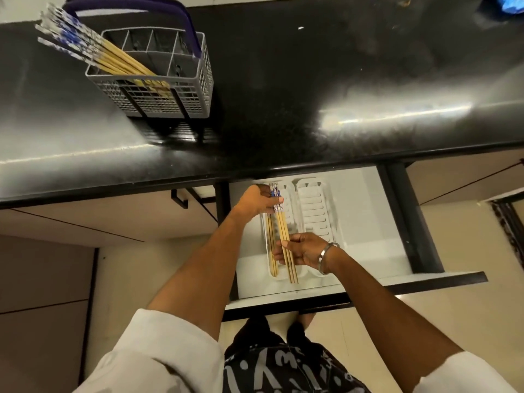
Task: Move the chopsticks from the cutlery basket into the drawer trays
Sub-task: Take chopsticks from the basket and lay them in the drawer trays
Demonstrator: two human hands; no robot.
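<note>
**Over the open drawer, both hands on one bundle of chopsticks**

Nearest the camera, two white sleeves frame dark patterned shorts, with pale floor tiles beneath. Just beyond, the drawer stands pulled out from under the table, its floor white and its frame dark. Two white slotted trays lie in it side by side: the left tray and the right tray.

Above the left tray, the held chopsticks run lengthwise; about three or four sticks, the exact count blurred. Their wooden tips reach past the tray's near end, and their blue-and-white patterned tops point towards the table. The right hand, with a metal bangle on its wrist, has fingers curled around the wooden part near the tips. The left hand pinches the patterned tops between thumb and fingers. About two more chopsticks already lie in the left tray along its left side. The right tray holds none.

Farther off, the table is glossy black stone with bright window glare. Near its far left corner stands one grey cutlery basket with a dark blue handle. A bundle of remaining chopsticks, roughly ten, leans out of its front left compartment, tops angled left. At the far right corner, something blue is cut off by the picture's edge.
</note>
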